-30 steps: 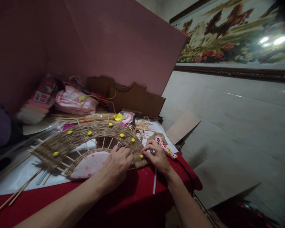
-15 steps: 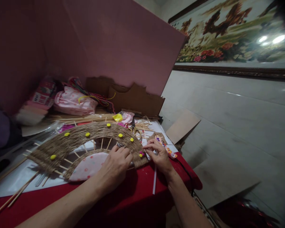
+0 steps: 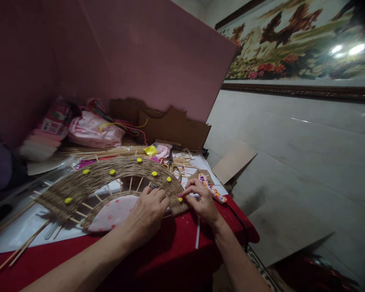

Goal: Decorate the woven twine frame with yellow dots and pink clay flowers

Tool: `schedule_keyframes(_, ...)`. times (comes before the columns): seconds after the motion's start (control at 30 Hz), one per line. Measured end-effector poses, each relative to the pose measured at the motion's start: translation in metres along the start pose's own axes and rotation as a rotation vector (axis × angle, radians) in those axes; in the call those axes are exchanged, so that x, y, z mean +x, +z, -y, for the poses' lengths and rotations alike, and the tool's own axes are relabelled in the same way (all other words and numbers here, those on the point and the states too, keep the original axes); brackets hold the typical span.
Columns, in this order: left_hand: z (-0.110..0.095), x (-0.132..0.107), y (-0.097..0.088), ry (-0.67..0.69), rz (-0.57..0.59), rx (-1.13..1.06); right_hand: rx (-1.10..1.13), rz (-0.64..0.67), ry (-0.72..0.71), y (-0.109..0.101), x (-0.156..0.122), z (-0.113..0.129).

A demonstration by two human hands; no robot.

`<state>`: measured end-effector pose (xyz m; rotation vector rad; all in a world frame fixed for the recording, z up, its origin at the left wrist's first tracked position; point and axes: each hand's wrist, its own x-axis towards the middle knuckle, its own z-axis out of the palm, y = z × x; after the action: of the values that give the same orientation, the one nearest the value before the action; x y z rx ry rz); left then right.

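A woven twine fan [image 3: 76, 186] lies on the red cloth [image 3: 167, 255], yellow dots [image 3: 112, 172] running along its arch from nine o'clock over to three. With the clock centred on the fan, the right hand [image 3: 203, 201] is at three, thumb and forefinger closed on a tiny pink bit [image 3: 180, 196] against the last yellow dot, its other fingers loosely bent. The left hand [image 3: 149, 209], nearer in, lies on the fan with fingers curled; their tips are hidden, so I cannot tell whether they grip. Scissors [image 3: 178, 171] lie at two, a bundle of sticks [image 3: 109, 151] at twelve.
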<state>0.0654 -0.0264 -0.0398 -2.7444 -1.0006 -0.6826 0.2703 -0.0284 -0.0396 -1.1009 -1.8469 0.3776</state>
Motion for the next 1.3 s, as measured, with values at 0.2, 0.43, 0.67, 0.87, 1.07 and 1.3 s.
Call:
schedule_keyframes(0.2,0.0,0.001,0.001,0.006,-0.011,-0.006,0.122,-0.064,0.222,0.001,0.001,-0.009)
schedule_keyframes(0.43,0.001,0.001,0.001,0.026,-0.043,0.011,0.451,0.011,0.442,0.011,0.009,-0.013)
schedule_keyframes(0.67,0.0,0.001,0.0,0.009,-0.035,-0.005,0.455,0.121,0.422,0.015,0.015,-0.017)
schedule_keyframes(0.87,0.002,0.001,0.002,0.01,-0.04,-0.008,0.545,0.145,0.487,0.011,0.018,-0.006)
schedule_keyframes(1.07,0.001,0.001,0.001,0.01,-0.057,-0.013,0.624,0.135,0.512,0.011,0.016,-0.003)
schedule_keyframes(1.3,0.002,0.001,0.0,0.021,-0.073,-0.01,0.673,0.125,0.529,0.011,0.014,-0.003)
